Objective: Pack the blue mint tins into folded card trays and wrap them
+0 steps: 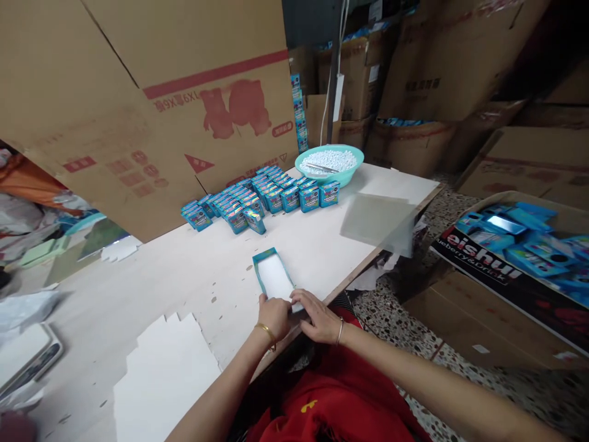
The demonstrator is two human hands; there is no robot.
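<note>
A shallow open box (275,275) with blue walls and a white inside lies on the white table near its front edge. Around its near end are both my hands. My left hand (272,318) has its fingers curled on the near left corner, the thumb along the outer side wall. From the right, my right hand (318,317) presses bent fingers on the near right corner. What the fingertips pinch is partly hidden. Beyond the box stand rows of small blue packets (276,195), one of them (254,221) slightly apart at the front.
A turquoise bowl (352,175) of white pellets with metal tweezers (324,168) stands at the back. White card sheets (161,374) lie at left, clear plastic sheets (375,221) at right. A large carton (184,55) walls the back. A box of blue packs (488,270) sits right.
</note>
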